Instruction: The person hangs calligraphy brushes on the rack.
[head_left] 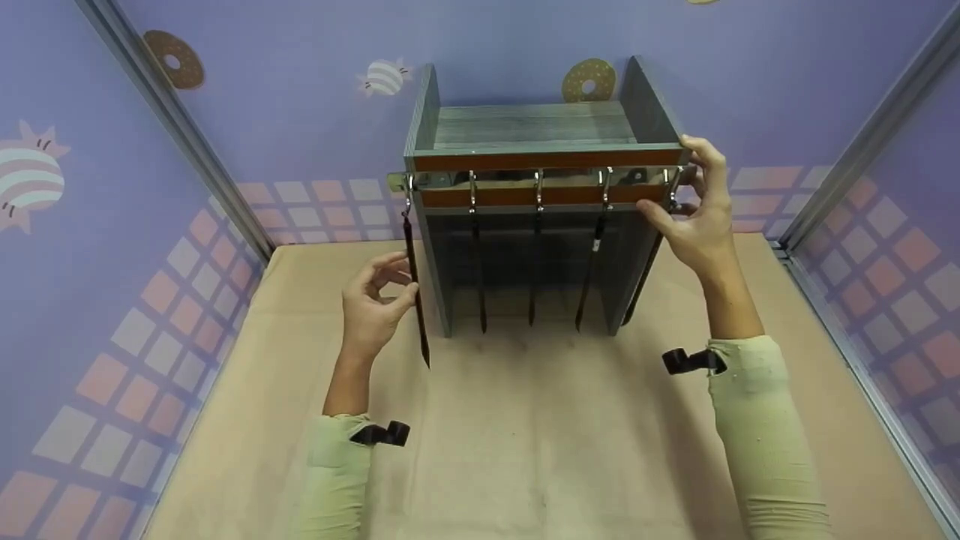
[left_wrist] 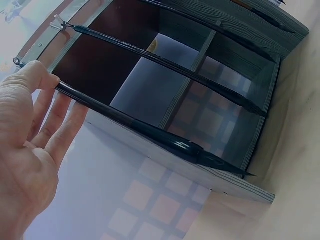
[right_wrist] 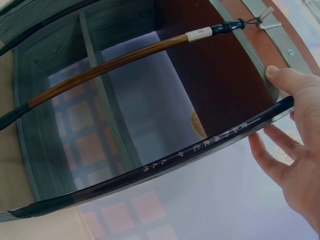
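Observation:
A grey wooden rack (head_left: 525, 127) stands at the back of the table, with a metal hook rail (head_left: 510, 178) between two brown strips. Several long brushes hang from the hooks. My left hand (head_left: 375, 300) pinches the shaft of the leftmost dark brush (head_left: 416, 300) between thumb and fingers, about halfway down. In the left wrist view that brush (left_wrist: 150, 132) runs past the hand (left_wrist: 35, 140). My right hand (head_left: 694, 217) is at the rack's top right corner. There it holds the top of the rightmost black brush (right_wrist: 165, 162), with the thumb (right_wrist: 280, 75) on the rack's edge.
A brown-shafted brush (right_wrist: 110, 62) hangs next to the rightmost one, and two more (head_left: 478, 277) hang in the middle. The rack stands on a beige cloth (head_left: 525, 450). Purple patterned walls with metal corner posts (head_left: 172, 112) close in the left, back and right.

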